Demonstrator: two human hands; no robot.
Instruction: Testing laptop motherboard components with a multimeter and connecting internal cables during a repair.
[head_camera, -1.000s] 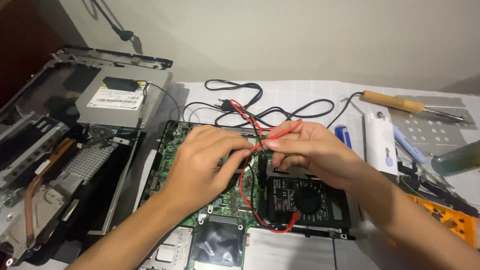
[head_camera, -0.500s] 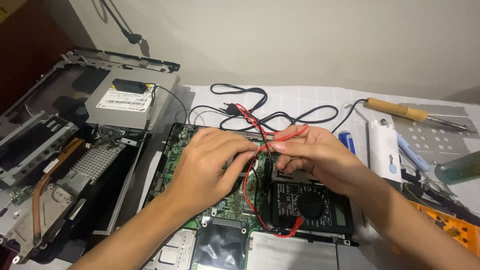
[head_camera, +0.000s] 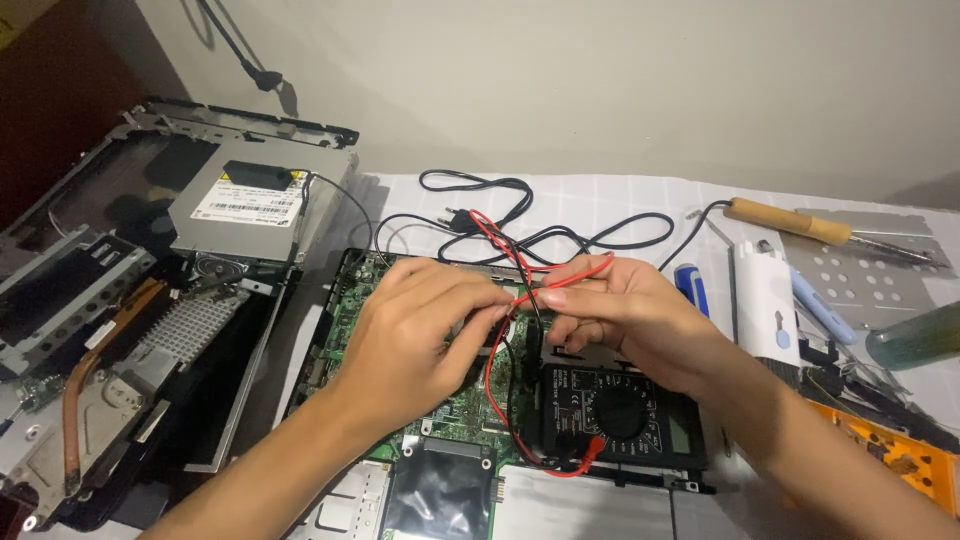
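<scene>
The black multimeter (head_camera: 622, 412) lay face up at the near edge of the green circuit board (head_camera: 400, 330), its round dial in the middle and a red lead (head_camera: 492, 360) looping from its lower edge up toward the hands. Just beyond the multimeter, over the board, the right hand (head_camera: 625, 315) was closed, its thumb and forefinger pinched on the red probe (head_camera: 572, 272), which lay nearly level and pointed away from the meter. The left hand (head_camera: 420, 330) hovered over the board just to the left of the multimeter, its fingers curled together against the right hand's fingertips; whether it gripped the black lead (head_camera: 535, 340) could not be told, as the fingers hid it.

Compared with half a second before, both hands had kept their place above the board, and only the view had shifted slightly.

Left of the board sat an opened laptop chassis (head_camera: 120, 340) with a copper heat pipe (head_camera: 85, 385) and a silver optical drive (head_camera: 260, 205). Beyond the board, a black power cable (head_camera: 500, 215) coiled on the white cloth (head_camera: 620, 195). Right of the multimeter stood a white tool case (head_camera: 762, 300) and a blue screwdriver (head_camera: 692, 285); farther off lay a wooden-handled soldering iron (head_camera: 790, 220).
</scene>
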